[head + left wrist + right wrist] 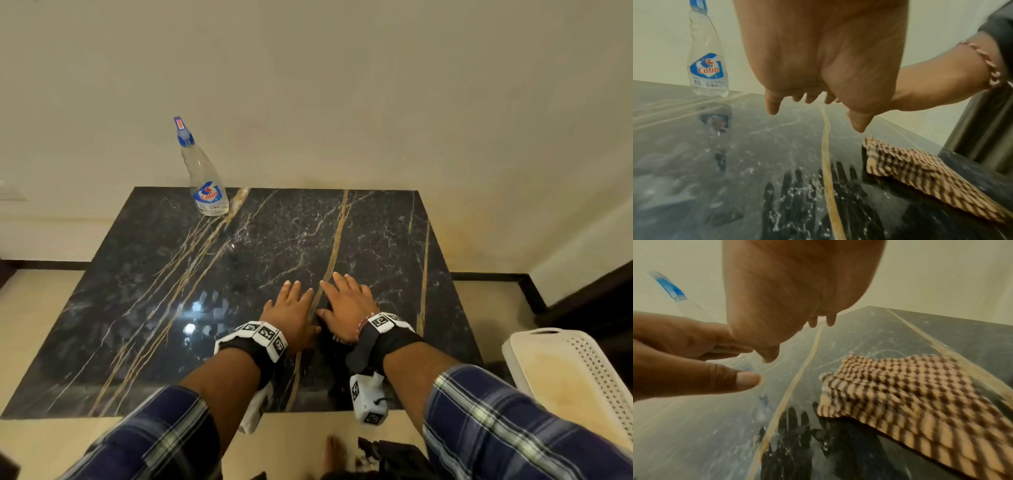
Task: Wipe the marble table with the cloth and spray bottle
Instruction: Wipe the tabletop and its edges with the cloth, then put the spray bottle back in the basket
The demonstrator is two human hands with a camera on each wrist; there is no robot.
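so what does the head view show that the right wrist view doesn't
Only the head view shows the white perforated basket, the plaid sleeves and the whole Colin spray bottle upright at the table's far left. Only the right wrist view shows the checked cloth, lying on the marble under the right hand. Both show the marble table, the open left hand and the bottle.

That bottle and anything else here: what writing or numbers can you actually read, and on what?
"Colin": blue label on the spray bottle, in orange letters.
"5X": same label, lower left, in the left wrist view.
Fine print beside "5X": too small to read.
Orange sticker on the bottle's cap: too blurred to read.
Wrist bands: black-and-white square code marks, no words.
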